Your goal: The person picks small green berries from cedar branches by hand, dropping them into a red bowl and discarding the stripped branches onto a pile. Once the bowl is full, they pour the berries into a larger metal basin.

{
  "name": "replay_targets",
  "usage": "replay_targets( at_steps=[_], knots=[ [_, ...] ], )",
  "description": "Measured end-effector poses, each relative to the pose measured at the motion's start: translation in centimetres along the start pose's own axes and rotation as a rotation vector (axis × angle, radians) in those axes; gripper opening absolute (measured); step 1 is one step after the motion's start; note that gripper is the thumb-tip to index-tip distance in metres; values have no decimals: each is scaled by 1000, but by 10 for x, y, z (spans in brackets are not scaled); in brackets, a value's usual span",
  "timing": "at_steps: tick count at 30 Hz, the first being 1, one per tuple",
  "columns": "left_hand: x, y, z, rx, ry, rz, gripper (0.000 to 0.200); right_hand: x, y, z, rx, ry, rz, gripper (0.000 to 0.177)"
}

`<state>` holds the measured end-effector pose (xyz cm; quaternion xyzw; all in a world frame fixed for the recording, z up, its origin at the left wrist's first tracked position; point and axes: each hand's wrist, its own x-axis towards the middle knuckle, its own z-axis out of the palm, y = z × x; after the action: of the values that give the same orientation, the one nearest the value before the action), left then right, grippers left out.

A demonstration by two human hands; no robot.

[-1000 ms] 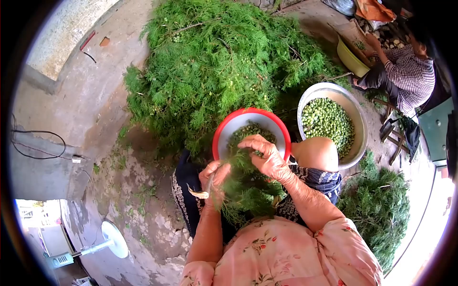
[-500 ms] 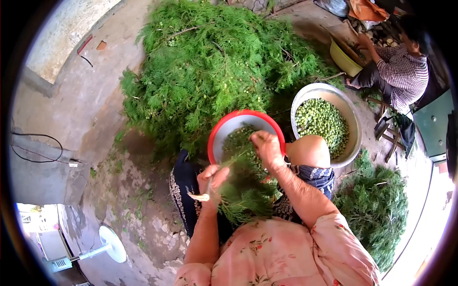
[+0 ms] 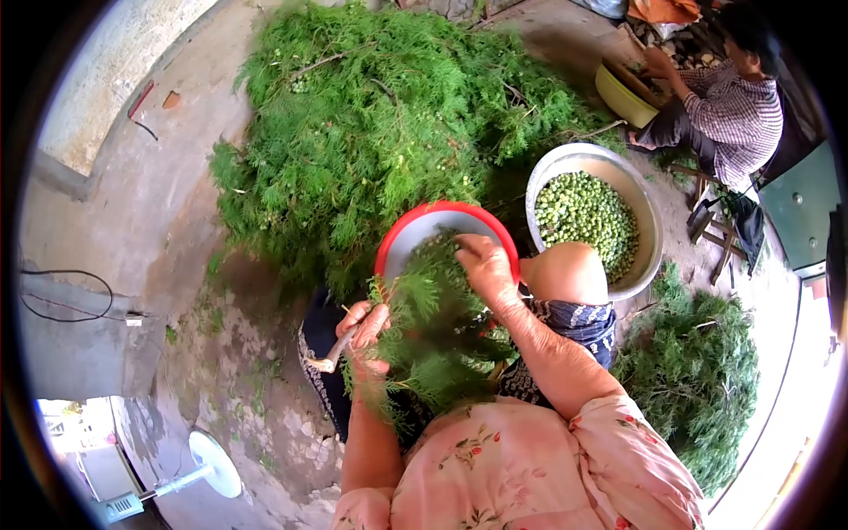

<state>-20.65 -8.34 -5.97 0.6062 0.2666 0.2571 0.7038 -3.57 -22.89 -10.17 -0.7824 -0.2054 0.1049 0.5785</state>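
Observation:
My left hand (image 3: 364,329) is closed around the woody stem of a leafy green branch (image 3: 420,331). The bare cut end of the stem sticks out toward the lower left, and the feathery foliage spreads across my lap. Over the right side of a red-rimmed basin (image 3: 395,228), my right hand (image 3: 484,265) is closed, fingertips bent down into the foliage. What lies between those fingers is hidden. Part of the basin's inside shows green sprigs and small round bits. To its right stands a large metal basin (image 3: 654,238) holding many small green cones (image 3: 585,216).
A big heap of cut branches (image 3: 353,132) lies in front, and a smaller pile (image 3: 693,380) at the right. A person (image 3: 729,115) sits at the upper right beside a yellow basin (image 3: 621,95). A fan (image 3: 215,464) stands at the lower left.
My left hand has shifted slightly left with the branch, whose foliage has turned and spread upward over the red-rimmed basin. My right hand has moved a little down and opened no visible gap. The view shifted slightly.

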Motion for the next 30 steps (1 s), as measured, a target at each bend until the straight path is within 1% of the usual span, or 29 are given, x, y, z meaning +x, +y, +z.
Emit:
replay_targets(
  at_steps=[1, 2, 3, 5, 6, 7, 9, 10, 11, 12, 13, 14, 15, 16, 19, 21, 22, 23, 24, 25, 27, 28, 29, 30],
  knots=[
    [-1, -2, -1, 11, -29, 52, 36, -4, -20, 0, 12, -27, -108, 33],
    [-1, -3, -3, 56, -119, 260, 43, -7, -30, 2, -44, -82, -262, 34],
    [1, -6, -5, 47, -144, 216, 42, -8, -39, 4, -105, -135, -416, 35],
    [-5, -2, 5, 27, -12, 84, 32, -19, -54, 12, -187, -196, -459, 39],
    [-4, -1, 5, 34, -20, 33, 20, -22, -53, 16, -216, -222, -465, 38],
    [-2, 7, 9, 72, -14, -65, 12, -25, -48, 20, -242, -249, -472, 39],
    [-3, 10, 12, 66, -13, -64, 12, -26, -38, 28, -192, -231, -457, 27],
    [-3, 10, 12, 89, -36, -34, 12, -29, -38, 28, -252, -207, -478, 25],
    [-3, 7, 8, 114, -49, -67, 16, -32, -38, 28, -313, -182, -499, 23],
    [-2, 5, 8, 104, -65, -51, 20, -31, -28, 31, -279, -182, -509, 23],
    [-3, 2, 6, 93, -81, -35, 24, -33, -35, 27, -248, -346, -328, 35],
    [-2, -6, 3, 121, -41, -21, 30, -34, -35, 26, -311, -333, -321, 36],
    [-4, -6, -1, 237, -96, -14, 42, -35, -34, 25, -375, -318, -313, 37],
    [-7, -8, -1, 199, -166, 131, 48, -37, -26, 28, -390, -249, -379, 37],
    [0, -17, -7, 192, -353, 597, 29, -36, -21, 29, -375, -186, -389, 32],
    [-4, -18, -1, 430, -217, 809, 20, -35, -17, 25, -290, -155, -353, 26],
    [-4, -12, 1, 324, -164, 334, 16, -33, -28, 19, -268, -216, -274, 31],
    [-3, -5, 3, 221, -114, -139, 13, -32, -40, 10, -456, -293, -263, 31],
    [-6, 1, 14, 140, -55, -128, 15, -29, -40, 7, -437, -288, -253, 32],
    [-10, 16, 29, 154, -9, -94, 15, -31, -37, 9, -415, -286, -245, 33],
    [0, 19, 32, 148, -85, -53, 14, -29, -28, 12, 4, -204, -199, 33],
    [7, 20, 39, 42, -10, -27, 14, -16, -37, 13, -116, -242, -203, 29],
    [15, 22, 47, -64, 65, -6, 14, -11, -45, 7, -245, -217, -248, 29],
    [28, 39, 55, -60, -1, 34, 15, 7, -19, 23, 13, -158, -306, 28]
  ],
)
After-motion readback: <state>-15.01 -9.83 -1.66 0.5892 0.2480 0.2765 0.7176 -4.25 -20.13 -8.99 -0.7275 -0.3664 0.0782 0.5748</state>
